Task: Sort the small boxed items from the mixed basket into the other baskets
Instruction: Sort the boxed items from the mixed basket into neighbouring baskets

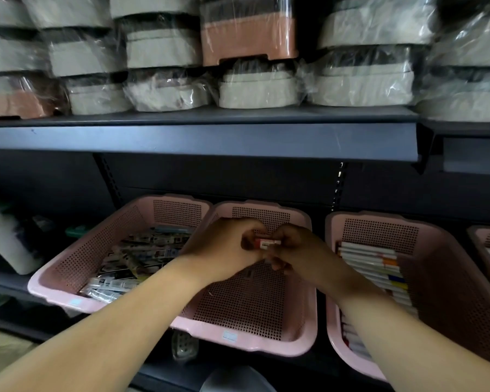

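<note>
4 pink baskets sit in a row on the lower shelf: the left basket holds a jumble of packets, the middle basket shows mostly bare floor, the right basket holds narrow boxes in rows, and the 4th basket is cut off by the edge.

There are 2 hands and 1 small red and white box. The left hand and right hand meet over the back of the middle basket, fingers curled, each pinching 1 end of the box. The hands hide most of that basket's back wall.

A dark shelf above carries stacked wrapped tubs. A white bottle stands left of the baskets.
</note>
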`<action>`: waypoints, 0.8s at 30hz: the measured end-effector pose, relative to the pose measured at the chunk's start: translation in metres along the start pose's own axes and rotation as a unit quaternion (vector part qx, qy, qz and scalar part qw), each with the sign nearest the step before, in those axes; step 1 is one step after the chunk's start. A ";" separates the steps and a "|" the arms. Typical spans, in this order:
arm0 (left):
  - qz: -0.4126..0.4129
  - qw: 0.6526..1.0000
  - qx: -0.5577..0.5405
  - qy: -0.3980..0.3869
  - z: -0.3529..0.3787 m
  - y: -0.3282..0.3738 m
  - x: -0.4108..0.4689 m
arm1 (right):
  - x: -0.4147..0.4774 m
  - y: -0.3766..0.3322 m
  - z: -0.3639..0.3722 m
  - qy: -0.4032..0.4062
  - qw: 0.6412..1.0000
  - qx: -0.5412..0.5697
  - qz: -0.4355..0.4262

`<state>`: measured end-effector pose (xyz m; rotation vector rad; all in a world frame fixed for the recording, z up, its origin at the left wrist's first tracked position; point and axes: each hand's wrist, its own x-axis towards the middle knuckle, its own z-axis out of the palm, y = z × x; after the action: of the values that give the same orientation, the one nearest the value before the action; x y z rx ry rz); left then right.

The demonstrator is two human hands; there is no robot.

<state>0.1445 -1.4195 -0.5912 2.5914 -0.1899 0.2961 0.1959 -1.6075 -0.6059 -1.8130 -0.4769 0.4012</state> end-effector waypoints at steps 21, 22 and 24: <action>-0.049 0.998 -0.006 0.040 0.004 -0.007 0.000 | 0.003 0.005 0.007 0.052 0.975 -0.200 -0.079; -0.032 0.998 0.049 -0.001 0.003 -0.015 -0.002 | 0.003 0.005 0.001 0.060 0.975 -0.199 -0.076; -0.003 0.984 0.143 -0.103 0.001 -0.026 -0.005 | 0.004 0.006 -0.011 0.075 0.976 -0.193 -0.063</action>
<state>0.1449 -1.3978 -0.6058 2.9073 -0.2262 0.0527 0.2050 -1.6161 -0.6090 -2.1551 -0.5910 0.0832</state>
